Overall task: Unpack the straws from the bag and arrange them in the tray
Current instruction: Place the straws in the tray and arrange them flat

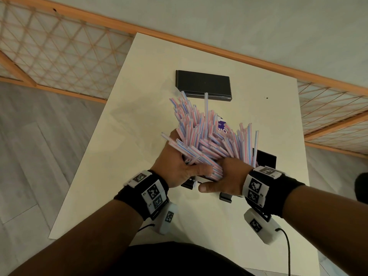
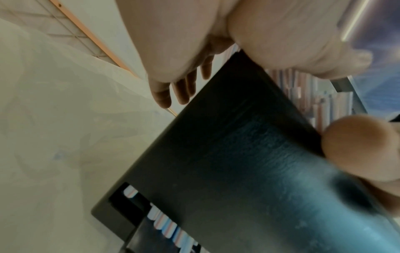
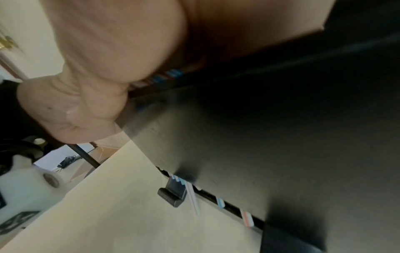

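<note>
A thick bundle of pink-and-blue striped straws (image 1: 201, 132) fans up and away from me over the near black tray (image 1: 266, 158). My left hand (image 1: 179, 166) grips the bundle's lower end from the left, thumb across it. My right hand (image 1: 229, 174) lies over the same end from the right with its thumb stretched out; its fingers are hidden. A purple bag (image 1: 222, 125) shows behind the straws. The left wrist view shows the tray's dark wall (image 2: 238, 162) with straw ends (image 2: 164, 224) in a low slot. In the right wrist view straws (image 3: 173, 73) sit between my palm and the tray (image 3: 259, 137).
A second flat black rectangular piece (image 1: 203, 84) lies farther back on the cream table (image 1: 123, 156). The table's left edge drops to a grey floor. A wood-framed lattice screen (image 1: 59, 52) runs behind the table. A small black foot (image 3: 173, 193) sticks out under the tray.
</note>
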Available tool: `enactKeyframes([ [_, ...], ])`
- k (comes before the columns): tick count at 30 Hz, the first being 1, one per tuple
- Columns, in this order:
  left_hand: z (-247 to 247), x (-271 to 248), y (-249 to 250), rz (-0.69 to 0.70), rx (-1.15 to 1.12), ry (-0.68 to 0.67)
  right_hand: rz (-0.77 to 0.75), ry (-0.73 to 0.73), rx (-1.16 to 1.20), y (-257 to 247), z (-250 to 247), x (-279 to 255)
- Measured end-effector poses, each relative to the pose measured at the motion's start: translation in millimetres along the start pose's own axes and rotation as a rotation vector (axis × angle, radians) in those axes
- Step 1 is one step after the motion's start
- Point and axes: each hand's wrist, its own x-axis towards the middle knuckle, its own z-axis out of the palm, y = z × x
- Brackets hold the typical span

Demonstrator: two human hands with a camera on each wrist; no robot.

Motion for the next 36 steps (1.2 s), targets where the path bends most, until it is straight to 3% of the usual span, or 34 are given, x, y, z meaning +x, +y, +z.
enactKeyframes([
  [7,-15,-1,20,-0.007,0.243,-0.103,0.045,-0.042,-0.072,-5,-13,-7],
  [11,-26,-4,31,-0.034,0.538,-0.076,0.049,0.012,-0.096,-9,-10,-16],
  [14,-27,-7,43,-0.065,0.635,-0.035,0.038,0.074,-0.119,-7,-13,-27],
  [20,-19,-9,56,-0.028,0.734,0.031,0.010,0.315,0.022,-3,-23,-66],
  [24,-15,-10,61,-0.056,0.815,0.020,0.220,0.568,0.126,19,-34,-76],
  [27,-12,-10,67,-0.104,0.809,-0.010,0.362,0.483,0.161,31,-28,-64],
  [30,-11,-12,75,-0.094,0.830,-0.018,0.256,0.398,0.173,26,-15,-52],
  [36,-16,-20,102,-0.033,0.888,0.058,0.146,0.448,0.202,21,-6,-48],
])
